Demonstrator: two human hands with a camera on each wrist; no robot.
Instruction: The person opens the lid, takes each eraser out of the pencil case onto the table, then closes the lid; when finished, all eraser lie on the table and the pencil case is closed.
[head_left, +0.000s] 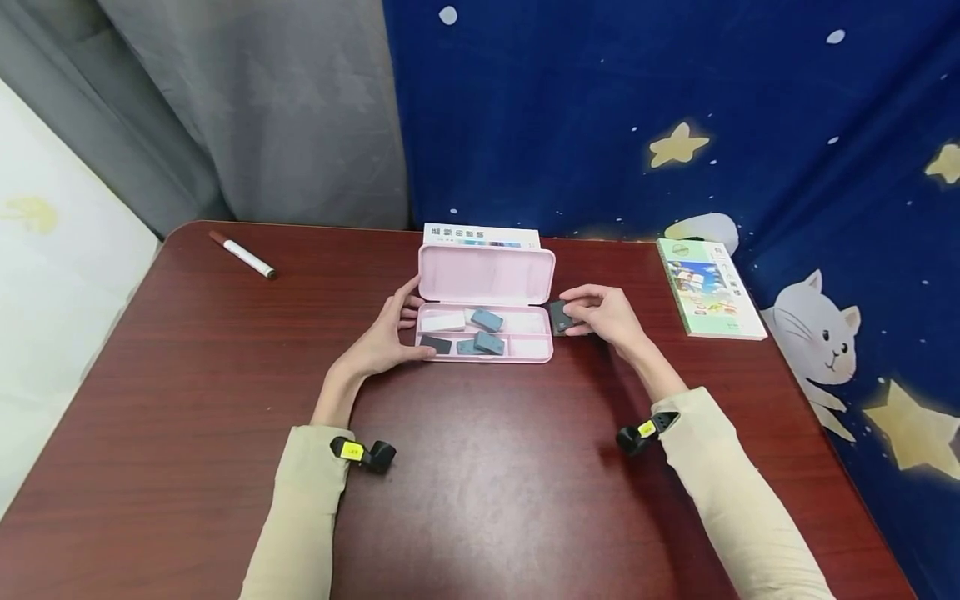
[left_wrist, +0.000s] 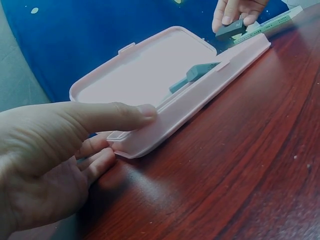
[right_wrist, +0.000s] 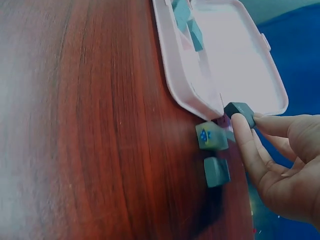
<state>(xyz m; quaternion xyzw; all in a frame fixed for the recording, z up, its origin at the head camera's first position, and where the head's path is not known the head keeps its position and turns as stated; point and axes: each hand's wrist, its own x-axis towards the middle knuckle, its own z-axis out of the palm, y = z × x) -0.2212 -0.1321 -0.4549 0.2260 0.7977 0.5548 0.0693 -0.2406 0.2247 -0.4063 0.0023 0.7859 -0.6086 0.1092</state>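
An open pink pencil case [head_left: 531, 348] holds several blue-grey, white and dark erasers. My left hand [head_left: 386, 337] grips the case's left end, its thumb [left_wrist: 135, 114] on the front wall and the other fingers around the end. Beside the right end, my right hand [head_left: 606, 317] pinches a dark eraser [right_wrist: 240, 111] between thumb and fingers. Under that hand, in the right wrist view, a translucent eraser with a blue and yellow mark [right_wrist: 211, 136] and a grey-green eraser [right_wrist: 216, 172] lie on the table.
A white box or book [head_left: 480, 236] stands behind the raised lid. A marker [head_left: 243, 256] lies at the table's back left, and a green and white book [head_left: 708, 292] at the back right. Curtains [head_left: 525, 108] hang behind the wooden table [head_left: 480, 483].
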